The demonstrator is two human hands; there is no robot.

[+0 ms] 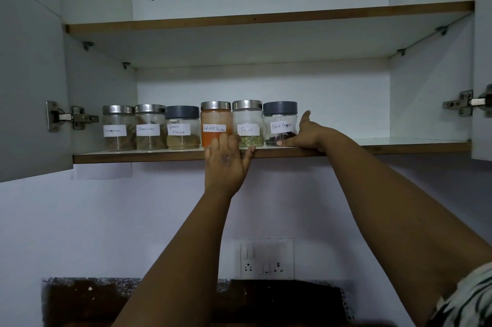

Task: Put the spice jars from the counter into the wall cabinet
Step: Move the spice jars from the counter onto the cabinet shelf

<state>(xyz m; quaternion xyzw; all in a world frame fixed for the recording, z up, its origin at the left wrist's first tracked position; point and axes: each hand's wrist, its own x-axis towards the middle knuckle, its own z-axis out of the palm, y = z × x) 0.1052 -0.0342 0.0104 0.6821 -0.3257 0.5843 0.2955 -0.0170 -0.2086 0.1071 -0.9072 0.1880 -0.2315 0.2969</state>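
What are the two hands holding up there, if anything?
Neither lifts anything. The left hand touches the red chilli powder jar low down; the right hand rests against the black pepper jar's side.

Dim, soft light — bowed edges

A pale wall (133, 220) carries a white switch-and-socket plate (264, 259) above a dark speckled counter (87, 300).

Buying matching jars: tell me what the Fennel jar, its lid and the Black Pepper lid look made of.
Fennel jar: clear glass probably, contents visible. Its lid: brushed metal apparently, silvery sheen. Black Pepper lid: matte dark grey, likely plastic.
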